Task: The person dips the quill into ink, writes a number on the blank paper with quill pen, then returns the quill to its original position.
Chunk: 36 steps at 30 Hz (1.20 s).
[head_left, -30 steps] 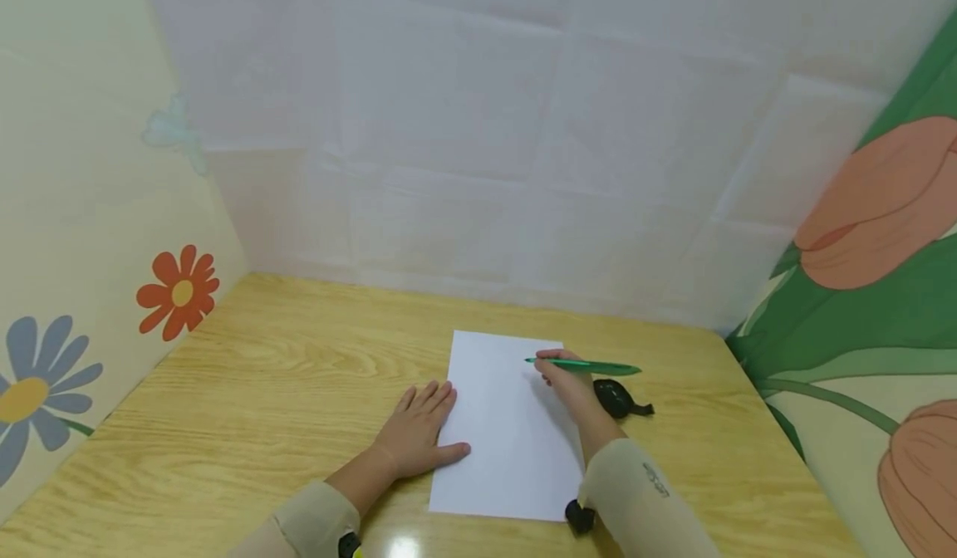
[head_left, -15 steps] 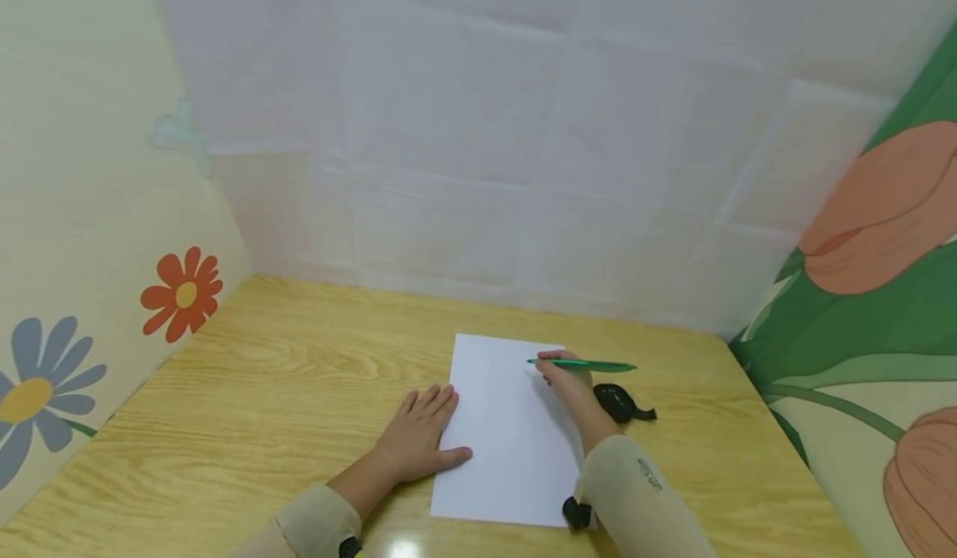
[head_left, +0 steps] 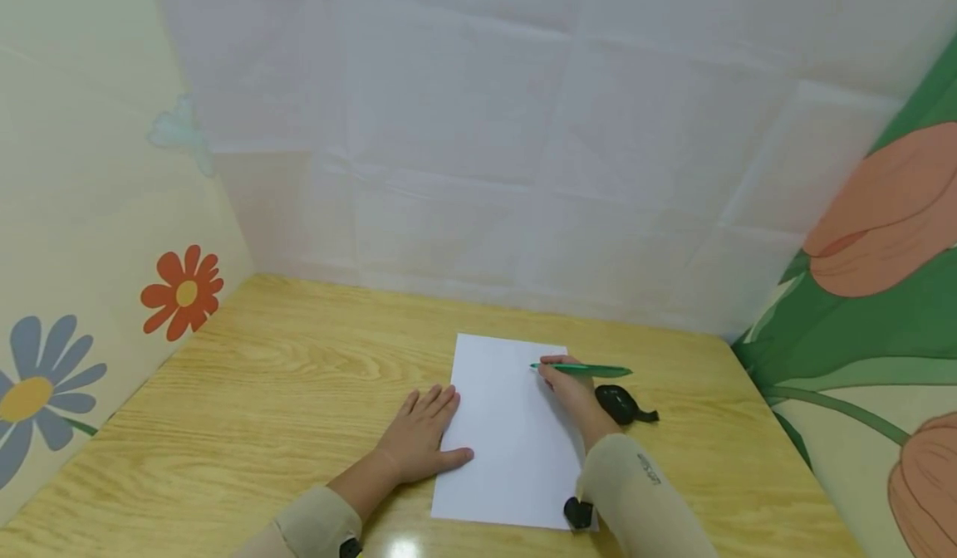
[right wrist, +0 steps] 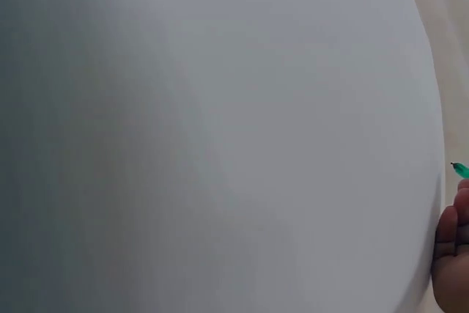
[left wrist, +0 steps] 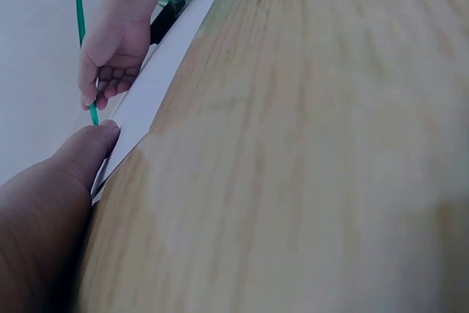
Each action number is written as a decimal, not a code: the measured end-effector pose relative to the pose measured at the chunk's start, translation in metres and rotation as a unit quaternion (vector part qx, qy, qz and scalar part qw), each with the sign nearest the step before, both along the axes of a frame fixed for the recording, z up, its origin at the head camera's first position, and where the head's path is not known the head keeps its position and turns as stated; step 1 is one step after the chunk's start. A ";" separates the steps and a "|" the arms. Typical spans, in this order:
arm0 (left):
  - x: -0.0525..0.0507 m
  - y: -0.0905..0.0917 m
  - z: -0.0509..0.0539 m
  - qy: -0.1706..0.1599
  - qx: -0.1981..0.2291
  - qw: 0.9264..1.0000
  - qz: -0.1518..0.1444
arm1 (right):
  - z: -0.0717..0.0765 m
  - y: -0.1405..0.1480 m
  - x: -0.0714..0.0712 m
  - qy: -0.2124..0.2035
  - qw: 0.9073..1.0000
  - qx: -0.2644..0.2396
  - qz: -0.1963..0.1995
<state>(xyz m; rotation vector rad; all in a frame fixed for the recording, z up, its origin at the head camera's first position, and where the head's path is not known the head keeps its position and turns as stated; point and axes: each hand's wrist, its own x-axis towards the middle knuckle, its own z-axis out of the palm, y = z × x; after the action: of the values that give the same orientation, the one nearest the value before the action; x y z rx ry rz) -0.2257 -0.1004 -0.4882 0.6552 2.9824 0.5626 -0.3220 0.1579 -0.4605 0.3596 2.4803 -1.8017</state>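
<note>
A sheet of white paper (head_left: 501, 450) lies on the wood-grain table. My left hand (head_left: 420, 443) rests flat at its left edge, fingers spread and thumb on the sheet. Over the upper right part of the paper, my right hand (head_left: 570, 385) pinches a slim green pen (head_left: 602, 370), its tip pointing left. Whether that tip touches the sheet I cannot tell. The left wrist view shows the pen (left wrist: 80, 12) gripped near its tip, with the left thumb (left wrist: 91, 148) in front. Paper fills most of the right wrist view, where curled fingers (right wrist: 456, 232) and the green tip (right wrist: 460, 169) show at the right.
A rounded black object with a short tail (head_left: 617, 403) lies on the table just right of the right hand. A small black piece (head_left: 578, 512) sits at the right sleeve. White sheeting (head_left: 463, 126) hangs behind, and flower-patterned panels (head_left: 860, 375) stand at both sides.
The right hand and pen have shifted very slightly toward the near side, and the pen's rear end sits a little further left. My left hand stays in place on the paper's edge.
</note>
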 end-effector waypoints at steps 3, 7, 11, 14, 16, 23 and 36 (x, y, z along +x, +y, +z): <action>0.000 0.000 0.000 0.003 0.003 1.000 -0.002 | -0.001 0.000 0.000 0.005 1.000 -0.001 0.002; 0.000 0.000 0.000 0.003 0.003 1.000 -0.003 | -0.003 0.000 -0.001 0.007 1.000 0.001 0.006; 0.001 0.000 0.002 -0.002 0.000 1.000 -0.004 | -0.005 0.000 -0.001 0.001 1.000 0.006 0.011; 0.001 0.000 0.001 -0.002 -0.001 1.000 -0.004 | -0.005 0.000 -0.001 -0.003 1.000 0.007 0.011; 0.001 0.000 0.000 0.000 -0.006 1.000 -0.003 | -0.005 0.000 -0.001 -0.005 1.000 0.008 0.009; -0.001 0.001 -0.004 0.008 -0.012 1.000 0.002 | -0.002 -0.001 0.000 -0.001 1.000 0.011 0.012; 0.001 0.002 0.001 0.002 -0.005 1.000 0.006 | 0.002 -0.002 0.006 -0.024 0.999 0.042 0.022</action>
<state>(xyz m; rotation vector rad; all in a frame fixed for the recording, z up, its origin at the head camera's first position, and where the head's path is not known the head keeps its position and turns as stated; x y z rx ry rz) -0.2248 -0.0987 -0.4868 0.6391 2.9930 0.5468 -0.3164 0.1555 -0.4586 0.3456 2.5160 -1.6576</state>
